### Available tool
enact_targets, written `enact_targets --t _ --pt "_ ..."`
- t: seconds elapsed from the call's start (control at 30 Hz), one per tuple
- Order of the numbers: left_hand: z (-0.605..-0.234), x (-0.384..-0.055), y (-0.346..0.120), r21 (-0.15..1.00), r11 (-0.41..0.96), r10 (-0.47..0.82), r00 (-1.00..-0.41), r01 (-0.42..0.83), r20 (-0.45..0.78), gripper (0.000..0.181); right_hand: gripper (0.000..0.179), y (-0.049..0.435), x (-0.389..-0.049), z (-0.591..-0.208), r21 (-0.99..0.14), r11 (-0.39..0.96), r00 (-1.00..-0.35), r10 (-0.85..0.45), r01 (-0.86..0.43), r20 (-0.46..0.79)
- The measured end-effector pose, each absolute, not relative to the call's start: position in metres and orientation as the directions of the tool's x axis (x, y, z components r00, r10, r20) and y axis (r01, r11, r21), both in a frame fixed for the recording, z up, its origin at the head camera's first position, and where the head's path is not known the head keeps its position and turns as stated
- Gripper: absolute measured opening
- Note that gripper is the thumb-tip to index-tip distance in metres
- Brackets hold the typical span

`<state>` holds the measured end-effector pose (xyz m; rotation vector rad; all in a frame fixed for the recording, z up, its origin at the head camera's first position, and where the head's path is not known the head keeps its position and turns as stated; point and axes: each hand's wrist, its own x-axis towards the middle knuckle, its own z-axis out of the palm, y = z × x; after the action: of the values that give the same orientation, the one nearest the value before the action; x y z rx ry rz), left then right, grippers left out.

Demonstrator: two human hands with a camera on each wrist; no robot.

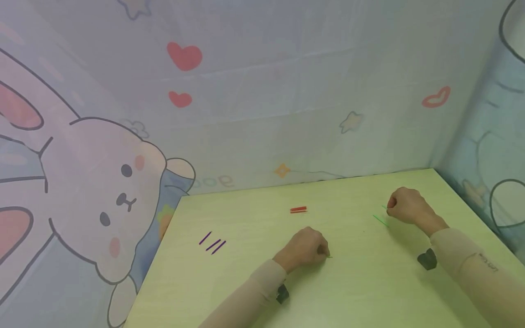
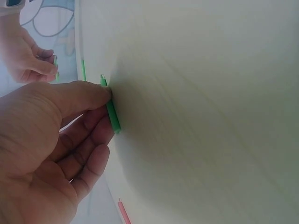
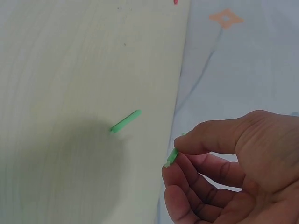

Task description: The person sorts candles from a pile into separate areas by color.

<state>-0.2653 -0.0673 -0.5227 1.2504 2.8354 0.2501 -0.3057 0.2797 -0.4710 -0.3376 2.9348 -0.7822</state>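
Observation:
Near the middle of the table, my left hand [image 1: 303, 248] pinches a thin green candle [image 2: 112, 114] between thumb and fingers, low over the tabletop. A wick shows at its upper end in the left wrist view. Farther right and back, my right hand [image 1: 410, 207] holds another green candle [image 3: 173, 156] between thumb and forefinger, its middle partly hidden by the thumb. A third green candle [image 3: 125, 121] lies slantwise on the table, just left of the right hand in the head view.
Two red candles [image 1: 298, 211] lie side by side toward the back of the pale yellow-green table [image 1: 254, 218]. Three purple candles [image 1: 213, 244] lie slanted at the left. A printed cloth [image 1: 262, 91] with a rabbit and hearts hangs behind the table.

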Motion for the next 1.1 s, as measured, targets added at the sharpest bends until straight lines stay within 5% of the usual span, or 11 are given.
enact_targets --t 1.1 --pt "-0.524 -0.267 -0.071 0.176 0.657 0.737 -0.674 0.733 0.053 0.011 0.017 0.278 -0.321 -0.505 -0.495 0.860 -0.974 -0.203 -0.126 -0.104"
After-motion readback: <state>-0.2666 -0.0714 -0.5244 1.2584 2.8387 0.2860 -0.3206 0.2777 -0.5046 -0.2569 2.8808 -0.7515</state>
